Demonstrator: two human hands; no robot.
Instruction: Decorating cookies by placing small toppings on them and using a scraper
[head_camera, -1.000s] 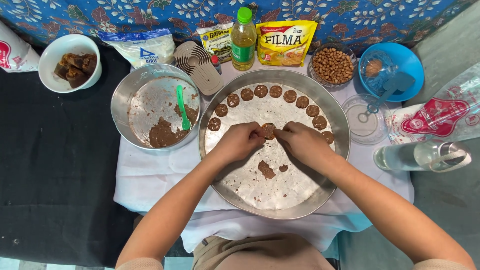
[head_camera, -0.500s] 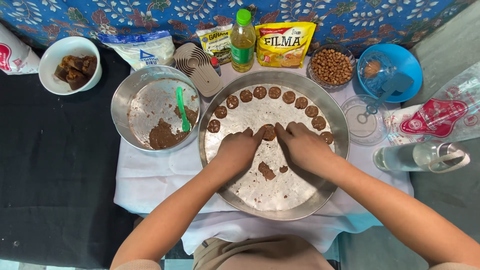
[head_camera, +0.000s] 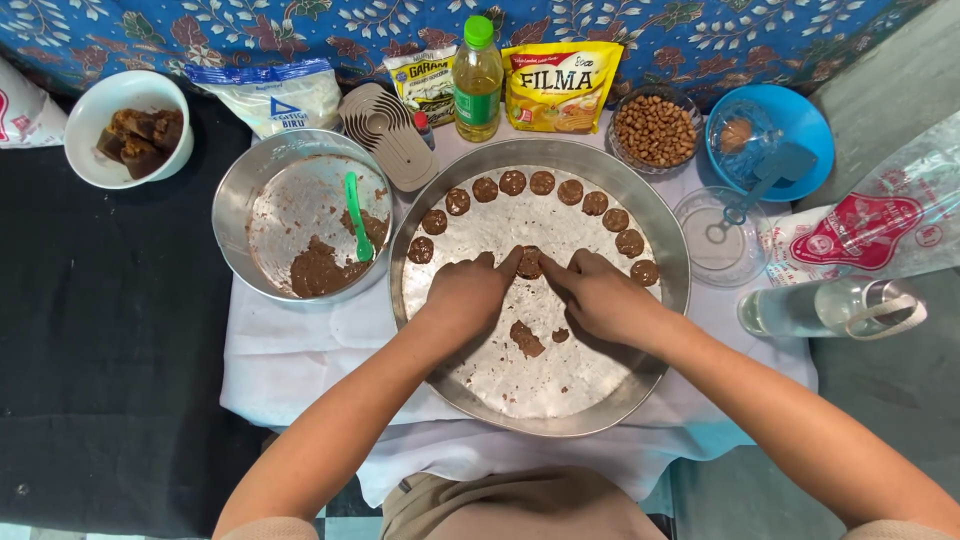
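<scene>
Two bare forearms reach in from the near edge of the large round silver metal tray (head_camera: 660, 300), converging toward its middle. The left hand (head_camera: 468, 292) and right hand (head_camera: 598, 295) lie knuckles-up, fingers loosely curled, their fingertips pinching one small flat brown dough disc (head_camera: 529, 263) between them. It sits just inside the arc of matching discs along the tray's far rim.

Both hands (head_camera: 535, 290) press a dough disc (head_camera: 529, 263) (apparently flattening it).
</scene>
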